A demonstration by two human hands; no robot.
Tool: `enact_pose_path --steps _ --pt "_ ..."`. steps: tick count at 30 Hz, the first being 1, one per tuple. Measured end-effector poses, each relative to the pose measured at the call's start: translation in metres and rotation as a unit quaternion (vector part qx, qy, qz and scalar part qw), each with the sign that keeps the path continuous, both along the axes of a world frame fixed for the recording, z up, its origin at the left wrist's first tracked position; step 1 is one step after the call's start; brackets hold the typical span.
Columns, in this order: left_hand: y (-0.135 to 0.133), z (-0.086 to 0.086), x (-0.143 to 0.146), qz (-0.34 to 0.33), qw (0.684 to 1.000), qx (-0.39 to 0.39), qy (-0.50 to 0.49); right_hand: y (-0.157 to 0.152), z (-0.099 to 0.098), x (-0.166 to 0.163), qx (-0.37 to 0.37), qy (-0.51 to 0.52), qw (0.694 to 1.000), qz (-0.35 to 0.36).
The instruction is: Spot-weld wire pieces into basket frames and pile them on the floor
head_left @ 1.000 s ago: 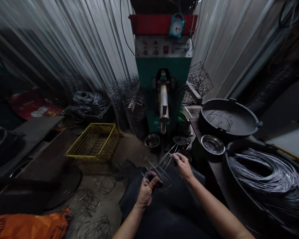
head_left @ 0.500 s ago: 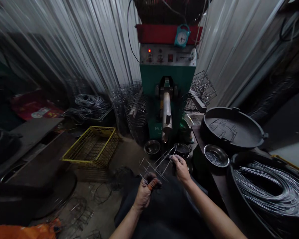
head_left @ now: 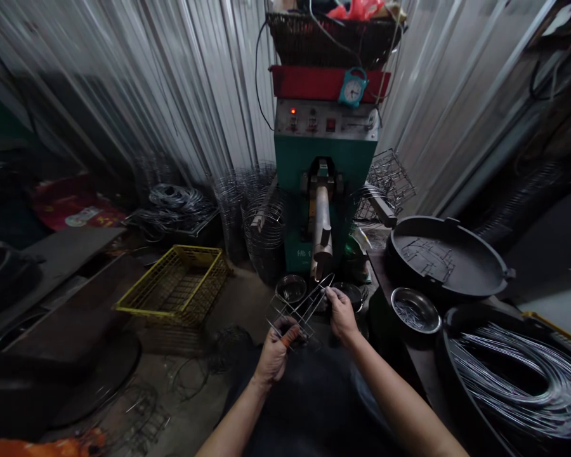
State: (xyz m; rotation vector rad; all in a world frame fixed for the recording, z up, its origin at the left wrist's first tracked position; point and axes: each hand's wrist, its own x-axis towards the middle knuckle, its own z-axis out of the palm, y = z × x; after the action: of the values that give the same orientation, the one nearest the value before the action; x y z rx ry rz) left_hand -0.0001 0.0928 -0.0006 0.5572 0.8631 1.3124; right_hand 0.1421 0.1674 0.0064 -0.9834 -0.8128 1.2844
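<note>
Holding: the left hand (head_left: 276, 348) is curled tight around the near corner of a small grid of thin, bright steel wires (head_left: 299, 308). An orange patch shows at the thumb, and what it is cannot be told.
Pinching: the right hand (head_left: 341, 312) nips the grid's far right wire ends between thumb and fingertips, with the other fingers tucked in narrow.
Place of the grid: it is in the air over the person's dark lap, tilted up toward the far side. Its far ends are just below the tip of the grey metal arm (head_left: 322, 231) of the green box-shaped machine (head_left: 324, 158). Whether they touch cannot be told.
Doing it well: as I judge it, two grips at opposite corners stop so light a grid from twisting. Fingertips are best kept back from the bare wire ends and from the arm's tip.
Grid: straight crossed rods, shiny and hard, likely springy, with open ends that look sharp.
Machine: painted sheet metal with a pale panel of switches and a lit red lamp. A teal alarm clock (head_left: 353, 89) hangs above it.
Right: a shallow steel bowl of short wire pieces (head_left: 415, 310), a round black pan (head_left: 450, 257) and a black tub of coiled silver wire (head_left: 528, 374).
Left: a yellow wire basket (head_left: 178, 282) on the floor, with round wire cages (head_left: 261, 209) far behind it.
Walls: ribbed, dull-shining sheet metal (head_left: 171, 95).
</note>
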Motion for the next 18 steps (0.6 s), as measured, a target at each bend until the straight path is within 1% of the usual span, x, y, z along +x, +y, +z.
enact_pose_path --steps 8,14,16,18 --pt "0.01 0.011 -0.001 0.004 1.0 -0.014 -0.001 0.01 0.007 -0.004 -0.02 0.038 0.999 -0.001" --pt "0.01 0.019 0.001 0.012 1.0 -0.016 -0.006 0.016 0.008 -0.004 -0.038 0.043 0.998 0.006" --pt "0.01 0.019 0.004 0.02 1.0 -0.016 -0.007 0.014 0.007 0.0 -0.052 0.023 0.998 0.012" --pt "0.01 0.017 0.006 0.033 0.999 -0.012 -0.003 0.007 0.006 0.006 -0.041 -0.04 0.998 0.021"
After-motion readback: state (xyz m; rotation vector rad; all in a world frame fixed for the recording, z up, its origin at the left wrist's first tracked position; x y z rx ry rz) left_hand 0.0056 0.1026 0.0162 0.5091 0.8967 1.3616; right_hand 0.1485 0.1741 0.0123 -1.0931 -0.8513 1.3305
